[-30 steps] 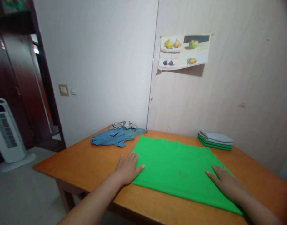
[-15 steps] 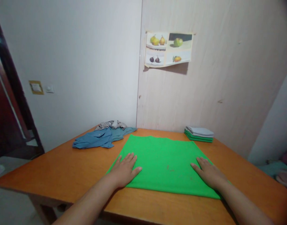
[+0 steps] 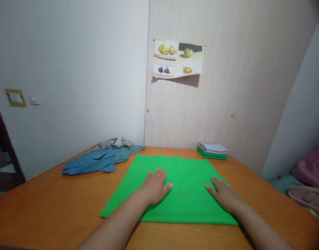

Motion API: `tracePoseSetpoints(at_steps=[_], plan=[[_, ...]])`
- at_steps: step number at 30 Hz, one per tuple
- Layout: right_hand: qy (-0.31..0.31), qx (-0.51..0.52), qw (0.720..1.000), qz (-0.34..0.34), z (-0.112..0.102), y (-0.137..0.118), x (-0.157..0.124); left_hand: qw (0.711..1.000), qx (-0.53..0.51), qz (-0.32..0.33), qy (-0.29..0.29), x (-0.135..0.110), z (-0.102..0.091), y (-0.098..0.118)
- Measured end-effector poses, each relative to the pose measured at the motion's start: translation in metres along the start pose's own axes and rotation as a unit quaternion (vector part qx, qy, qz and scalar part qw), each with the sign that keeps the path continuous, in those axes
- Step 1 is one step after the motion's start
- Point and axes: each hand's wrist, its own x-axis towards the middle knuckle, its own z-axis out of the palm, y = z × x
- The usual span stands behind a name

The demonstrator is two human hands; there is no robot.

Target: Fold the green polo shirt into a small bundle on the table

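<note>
Green cloth lies spread flat on an orange-brown table, across the lower centre of the frame. Its near edge is partly covered: the left forearm crosses it toward the bottom left, and the right forearm hides the lower right corner. Whether the cloth is one layer or several is hard to make out. Both forearms run out of the frame at the bottom, and the undersides of the palms cannot be seen.

Bright and plain, the cloth narrows toward its far side, where the edge ripples slightly; the near edge runs almost straight. A few small brownish marks sit between the hands, too faint to tell as stains or print.

The left hand rests palm down on it, thumb spread wide and the other fingers stretched out, slightly parted. The right hand lies near the cloth's right edge, thumb apart, the other fingers straight and close together.

At centre left, a rumpled blue garment lies against a striped cloth. Right of centre is a folded stack, grey over green. Pink fabric is cut off at the right edge.
</note>
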Motion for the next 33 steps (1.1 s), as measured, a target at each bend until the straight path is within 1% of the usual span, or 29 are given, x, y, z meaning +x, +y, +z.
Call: tracePoseSetpoints(at_steps=[3, 7, 12, 14, 17, 19, 22, 24, 26, 28, 29, 31, 33], plan=[[0.001, -0.003, 1.0, 0.002, -0.001, -0.002, -0.002, 1.0, -0.001, -0.004, -0.027, 0.001, 0.013, -0.002], [0.005, -0.003, 1.0, 0.009, -0.006, -0.006, -0.006, 0.999, 0.012, -0.011, -0.032, 0.0, 0.022, -0.006], [0.032, -0.001, 0.999, 0.003, -0.019, -0.014, -0.011, 0.999, 0.011, -0.009, -0.034, 0.001, 0.02, -0.006], [0.024, 0.007, 1.0, -0.004, -0.021, -0.017, -0.013, 0.999, 0.01, -0.007, -0.034, 0.0, 0.018, -0.005], [-0.012, 0.014, 1.0, -0.004, -0.021, -0.019, -0.015, 0.999, 0.01, -0.007, -0.035, 0.0, 0.016, -0.004], [-0.025, 0.014, 1.0, 0.0, -0.021, -0.018, -0.015, 0.999, 0.009, -0.008, -0.032, 0.0, 0.016, -0.004], [-0.021, 0.015, 1.0, 0.005, -0.025, -0.02, -0.017, 1.0, 0.009, -0.008, -0.028, 0.001, 0.017, -0.004], [0.001, 0.018, 1.0, 0.001, -0.032, -0.026, -0.02, 1.0, 0.01, -0.007, -0.025, 0.001, 0.017, -0.004], [0.031, 0.025, 0.999, -0.02, -0.04, -0.037, -0.025, 1.0, 0.01, 0.004, -0.015, 0.001, 0.016, -0.003], [0.037, 0.045, 0.996, -0.066, -0.047, -0.053, -0.033, 1.0, 0.007, 0.026, -0.006, 0.002, 0.015, -0.002], [0.028, 0.06, 0.993, -0.098, -0.05, -0.061, -0.036, 0.999, 0.004, 0.037, -0.007, 0.002, 0.015, -0.002], [-0.015, 0.088, 0.984, -0.153, -0.052, -0.076, -0.043, 0.998, 0.002, 0.053, -0.022, 0.002, 0.015, -0.001], [-0.049, 0.108, 0.979, -0.165, -0.052, -0.085, -0.046, 0.998, 0.006, 0.059, -0.038, 0.002, 0.016, -0.002]])
